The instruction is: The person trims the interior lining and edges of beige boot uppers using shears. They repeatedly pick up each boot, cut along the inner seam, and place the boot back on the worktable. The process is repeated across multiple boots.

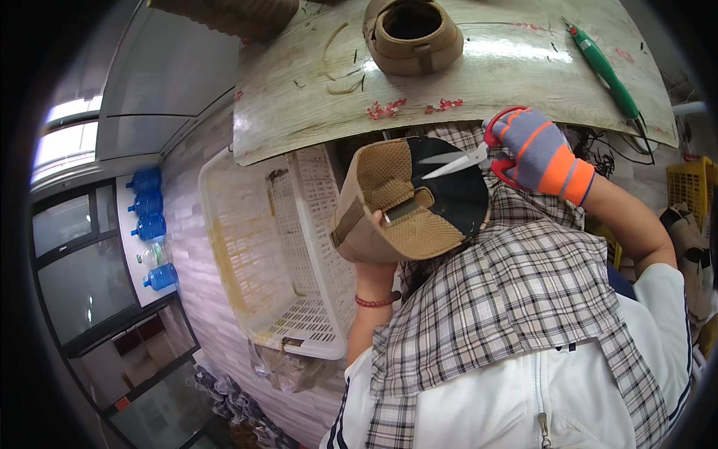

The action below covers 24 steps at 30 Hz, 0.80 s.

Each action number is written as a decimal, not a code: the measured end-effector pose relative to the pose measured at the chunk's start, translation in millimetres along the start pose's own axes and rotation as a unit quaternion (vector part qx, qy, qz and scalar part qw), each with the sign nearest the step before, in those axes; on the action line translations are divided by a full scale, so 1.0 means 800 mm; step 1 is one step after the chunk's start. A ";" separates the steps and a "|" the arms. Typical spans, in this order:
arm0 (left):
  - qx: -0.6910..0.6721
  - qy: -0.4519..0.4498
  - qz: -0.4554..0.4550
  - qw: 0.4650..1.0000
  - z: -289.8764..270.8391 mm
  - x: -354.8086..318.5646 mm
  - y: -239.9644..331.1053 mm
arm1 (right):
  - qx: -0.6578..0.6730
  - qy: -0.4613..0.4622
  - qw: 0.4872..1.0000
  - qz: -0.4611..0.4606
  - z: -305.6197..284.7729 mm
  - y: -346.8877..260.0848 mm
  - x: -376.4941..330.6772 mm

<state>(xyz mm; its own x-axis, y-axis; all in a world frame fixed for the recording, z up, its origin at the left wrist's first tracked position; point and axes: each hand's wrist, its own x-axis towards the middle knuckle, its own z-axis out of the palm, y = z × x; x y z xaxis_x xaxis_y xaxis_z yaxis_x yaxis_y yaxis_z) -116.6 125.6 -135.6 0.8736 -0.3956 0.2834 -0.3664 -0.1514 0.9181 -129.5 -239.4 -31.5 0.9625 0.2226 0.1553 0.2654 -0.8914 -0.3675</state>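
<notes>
Pale, floral-printed table (pixel 299 112): top of frame. Open tan-and-black textile shell (pixel 422 233): centre, its rim gripped by the bare left hand (pixel 376 272), mostly hidden. Right of centre, the grey-and-orange gloved right hand (pixel 540 153) is closed around red-handled metal scissors (pixel 465 162), blades parted.

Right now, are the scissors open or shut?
Open: the scissors' two blades spread into a narrow V, tips apart, with the gloved right hand on the red handles.

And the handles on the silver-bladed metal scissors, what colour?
The scissors have red handles; the head view shows it best.
</notes>
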 end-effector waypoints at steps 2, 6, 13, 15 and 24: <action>-0.250 0.001 -0.170 0.953 0.019 0.003 0.015 | -0.004 -0.044 0.999 0.001 0.012 0.002 -0.005; -0.371 0.093 -0.226 0.896 0.041 0.004 0.030 | -0.034 -0.069 0.997 0.013 0.040 -0.004 -0.006; -0.332 0.091 -0.282 0.896 0.045 0.035 0.067 | -0.018 -0.056 0.998 -0.009 0.049 -0.010 -0.001; -0.338 0.123 -0.294 0.886 0.052 0.033 0.074 | -0.001 -0.037 0.999 -0.028 0.053 -0.007 -0.003; -0.056 0.035 -0.226 0.972 0.048 0.004 0.014 | 0.015 -0.021 1.000 0.002 0.056 0.014 -0.011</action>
<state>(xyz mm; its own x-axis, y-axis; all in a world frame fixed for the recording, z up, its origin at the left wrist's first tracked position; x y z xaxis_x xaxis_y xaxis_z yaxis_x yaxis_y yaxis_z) -129.9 88.0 -134.7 0.9581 -0.2491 -0.1416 0.0940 -0.1937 0.9766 -132.7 -233.8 -78.6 0.9651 0.2353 0.1150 0.2618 -0.8805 -0.3953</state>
